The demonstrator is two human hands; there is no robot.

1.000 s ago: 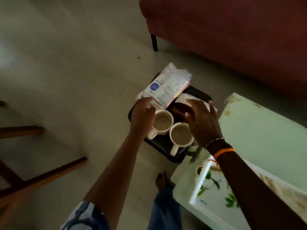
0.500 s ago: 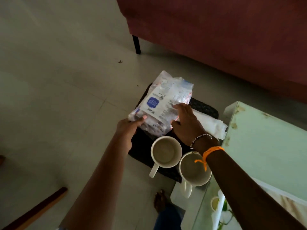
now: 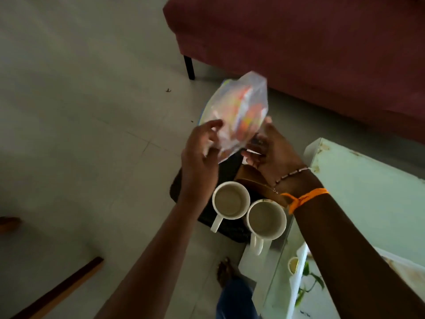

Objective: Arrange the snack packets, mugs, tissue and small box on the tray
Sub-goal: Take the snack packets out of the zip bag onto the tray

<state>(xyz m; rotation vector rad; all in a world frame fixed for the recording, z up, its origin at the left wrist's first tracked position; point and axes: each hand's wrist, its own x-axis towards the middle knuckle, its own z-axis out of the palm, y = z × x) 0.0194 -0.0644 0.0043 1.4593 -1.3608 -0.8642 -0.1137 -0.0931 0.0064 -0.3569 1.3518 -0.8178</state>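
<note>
A clear snack packet with orange and yellow contents is blurred and tilted up above the far end of the black tray. My left hand grips its lower left edge and my right hand its lower right edge. Two white mugs stand side by side on the tray's near end, handles toward me. A small brown box lies on the tray under my right wrist. I cannot make out the tissue behind my hands.
A maroon sofa with a black leg stands just beyond the tray. A pale green table is at the right, with a white leaf-patterned tray near me. A wooden bar lies lower left. My foot is below the mugs.
Both hands went from the mugs to the snack packet, then lifted it off the tray and turned it over, so its printed label no longer faces me.
</note>
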